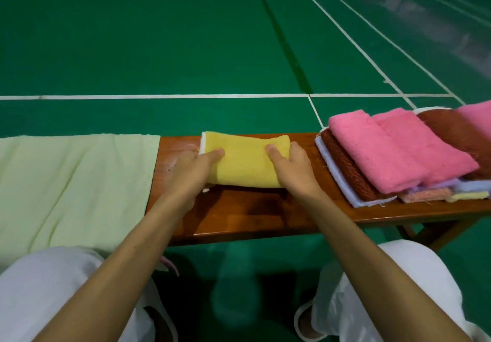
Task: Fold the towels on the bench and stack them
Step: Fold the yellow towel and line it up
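Two thumbs visible; left hand (193, 169), right hand (293, 169) grip yellow towel (245, 161).

On bench (252, 216): cloth (66, 177) left, towel (244, 163) centre, stack (398, 155) right (apart).

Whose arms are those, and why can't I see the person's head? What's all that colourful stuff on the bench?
No robot here, just a person. The camera sits on their head and looks down, so you see only arms and knees. The left hand and right hand hold a folded yellow towel by its ends, thumbs on top, on a wooden bench. On the right, pink towels top a pile of folded ones. On the left a pale green cloth lies spread flat. Behind is a green sports floor.
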`<action>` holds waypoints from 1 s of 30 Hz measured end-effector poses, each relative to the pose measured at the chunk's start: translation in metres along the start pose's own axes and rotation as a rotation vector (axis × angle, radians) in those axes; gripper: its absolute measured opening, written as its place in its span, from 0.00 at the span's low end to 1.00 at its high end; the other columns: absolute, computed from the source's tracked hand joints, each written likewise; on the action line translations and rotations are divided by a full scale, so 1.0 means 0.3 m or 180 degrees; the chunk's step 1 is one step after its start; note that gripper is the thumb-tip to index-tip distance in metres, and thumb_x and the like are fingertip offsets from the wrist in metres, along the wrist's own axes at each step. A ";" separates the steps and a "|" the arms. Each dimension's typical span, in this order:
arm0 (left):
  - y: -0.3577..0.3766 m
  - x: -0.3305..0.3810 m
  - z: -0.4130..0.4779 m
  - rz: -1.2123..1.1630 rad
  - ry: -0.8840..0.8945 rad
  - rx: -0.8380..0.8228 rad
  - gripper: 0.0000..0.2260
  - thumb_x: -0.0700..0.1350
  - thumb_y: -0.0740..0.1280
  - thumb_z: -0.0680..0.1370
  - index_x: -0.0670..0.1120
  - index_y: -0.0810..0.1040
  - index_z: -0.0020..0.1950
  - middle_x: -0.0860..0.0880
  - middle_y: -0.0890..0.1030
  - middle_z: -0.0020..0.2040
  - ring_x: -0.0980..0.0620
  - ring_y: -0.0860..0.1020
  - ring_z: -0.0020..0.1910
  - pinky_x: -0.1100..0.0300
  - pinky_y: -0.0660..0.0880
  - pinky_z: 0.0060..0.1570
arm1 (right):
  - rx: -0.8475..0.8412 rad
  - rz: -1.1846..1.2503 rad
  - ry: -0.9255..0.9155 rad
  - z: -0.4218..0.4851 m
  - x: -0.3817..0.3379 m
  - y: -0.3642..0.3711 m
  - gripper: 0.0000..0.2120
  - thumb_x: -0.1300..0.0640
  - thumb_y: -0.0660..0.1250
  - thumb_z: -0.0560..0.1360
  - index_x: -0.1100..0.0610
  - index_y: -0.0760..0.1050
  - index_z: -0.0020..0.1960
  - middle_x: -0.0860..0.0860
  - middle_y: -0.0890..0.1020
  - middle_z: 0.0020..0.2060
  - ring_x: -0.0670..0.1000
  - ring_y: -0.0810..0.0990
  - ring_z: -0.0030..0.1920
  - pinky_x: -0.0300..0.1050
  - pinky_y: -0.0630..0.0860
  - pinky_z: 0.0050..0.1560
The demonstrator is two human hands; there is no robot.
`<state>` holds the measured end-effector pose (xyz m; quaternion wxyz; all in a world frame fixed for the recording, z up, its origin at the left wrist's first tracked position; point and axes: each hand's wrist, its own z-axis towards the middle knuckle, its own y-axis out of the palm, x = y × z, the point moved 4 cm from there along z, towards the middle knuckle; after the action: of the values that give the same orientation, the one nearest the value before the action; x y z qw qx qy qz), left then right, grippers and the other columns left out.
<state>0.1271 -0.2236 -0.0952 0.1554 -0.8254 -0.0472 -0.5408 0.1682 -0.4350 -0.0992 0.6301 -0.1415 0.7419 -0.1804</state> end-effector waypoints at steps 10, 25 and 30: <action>0.086 0.080 0.015 -0.1274 -0.0094 -0.0166 0.15 0.44 0.77 0.74 0.44 0.74 0.54 0.44 0.78 0.52 0.45 0.78 0.50 0.47 0.79 0.48 | 0.0043 0.0576 -0.0905 -0.026 -0.064 -0.180 0.25 0.60 0.73 0.73 0.48 0.72 0.66 0.55 0.77 0.43 0.48 0.74 0.39 0.52 0.74 0.41; 0.641 0.448 0.153 -0.1418 0.0273 -0.0738 0.27 0.41 0.82 0.68 0.46 0.70 0.60 0.45 0.75 0.54 0.51 0.77 0.44 0.60 0.78 0.30 | 0.1092 0.0751 -0.0944 0.036 -0.023 -0.697 0.10 0.60 0.70 0.76 0.54 0.84 0.56 0.47 0.85 0.48 0.47 0.82 0.50 0.50 0.81 0.52; 0.899 0.509 0.134 -0.1344 0.0321 -0.0942 0.28 0.40 0.82 0.68 0.43 0.70 0.61 0.45 0.76 0.54 0.50 0.78 0.44 0.58 0.78 0.33 | 0.1437 0.0892 -0.0794 0.044 0.061 -0.884 0.09 0.61 0.71 0.76 0.52 0.85 0.54 0.44 0.84 0.45 0.44 0.82 0.46 0.47 0.80 0.47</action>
<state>0.2914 -0.4805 -0.0267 -0.0812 -0.7830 -0.1310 -0.6026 0.1735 -0.6815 0.0009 0.7508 0.0850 0.6121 -0.2333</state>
